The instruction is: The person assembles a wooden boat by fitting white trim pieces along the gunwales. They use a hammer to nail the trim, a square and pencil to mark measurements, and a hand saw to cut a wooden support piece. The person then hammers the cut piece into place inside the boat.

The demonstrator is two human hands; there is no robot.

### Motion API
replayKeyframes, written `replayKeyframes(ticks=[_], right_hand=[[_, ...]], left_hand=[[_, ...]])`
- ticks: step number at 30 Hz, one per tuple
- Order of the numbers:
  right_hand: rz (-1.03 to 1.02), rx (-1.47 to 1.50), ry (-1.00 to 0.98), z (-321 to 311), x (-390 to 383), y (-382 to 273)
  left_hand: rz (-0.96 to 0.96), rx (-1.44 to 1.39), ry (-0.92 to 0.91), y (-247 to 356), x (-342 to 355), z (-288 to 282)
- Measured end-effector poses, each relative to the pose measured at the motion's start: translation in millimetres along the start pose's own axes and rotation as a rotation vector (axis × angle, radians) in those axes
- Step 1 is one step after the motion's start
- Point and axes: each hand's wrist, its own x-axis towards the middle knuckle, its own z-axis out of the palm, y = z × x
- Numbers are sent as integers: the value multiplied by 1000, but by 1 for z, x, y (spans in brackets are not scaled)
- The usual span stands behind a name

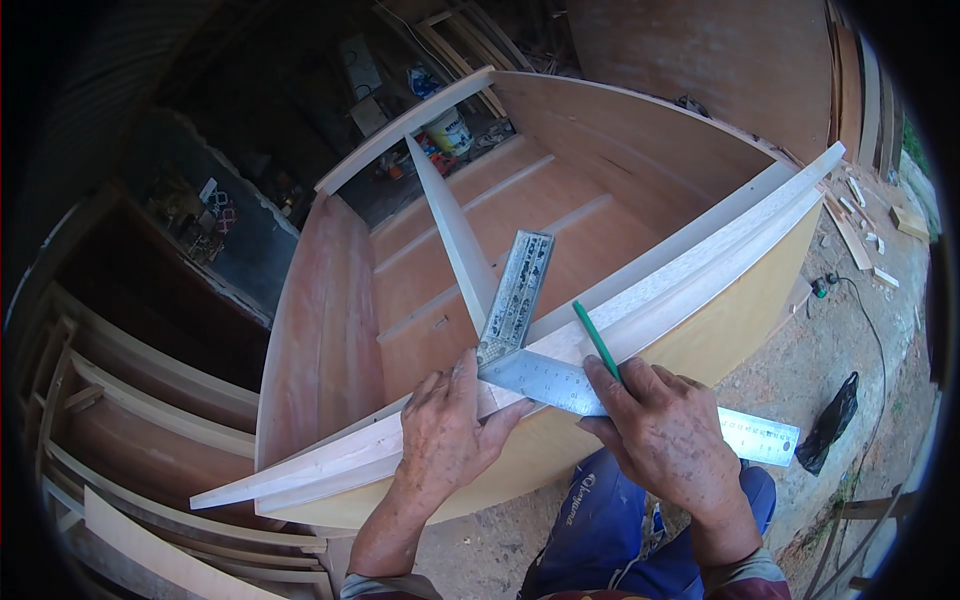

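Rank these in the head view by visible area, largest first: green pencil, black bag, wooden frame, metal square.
1. Wooden frame
2. Metal square, partly covered by the right hand
3. Black bag, apparently farther from the camera
4. Green pencil, partly hidden

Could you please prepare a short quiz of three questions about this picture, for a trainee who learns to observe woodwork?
1. Multiple choice: what does the right hand hold?
A) a hammer
B) a green pencil
C) a saw

2. True or false: the black plastic bag lies on the ground, outside the large wooden body.

3. Fill in: the corner where the blade and handle of the metal square meet is closest to the person's ____ hand.

Key:
1. B
2. True
3. left: the left hand is at that corner, while the right hand is farther along the blade.
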Motion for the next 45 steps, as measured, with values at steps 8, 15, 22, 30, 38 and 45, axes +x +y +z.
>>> replayKeyframes(ticks=[8, 15, 22, 30, 38, 45], right_hand=[[-4, -17, -13, -2, 1, 0], [-30, -9, -5, 0, 1, 2], [-48, -16, 44, -4, 1, 3], [192, 796, 574, -2, 6, -2], [55, 584, 488, -11, 17, 3], [166, 886, 321, 11, 21, 6]], left_hand=[[-33, -15, -15, 3, 1, -1], [-4, -2, 32, 2, 1, 0], [-13, -19, 29, 2, 1, -1], [14, -14, 41, 0, 1, 0], [10, -38, 91, -2, -1, 4], [3, -48, 88, -2, -2, 4]])
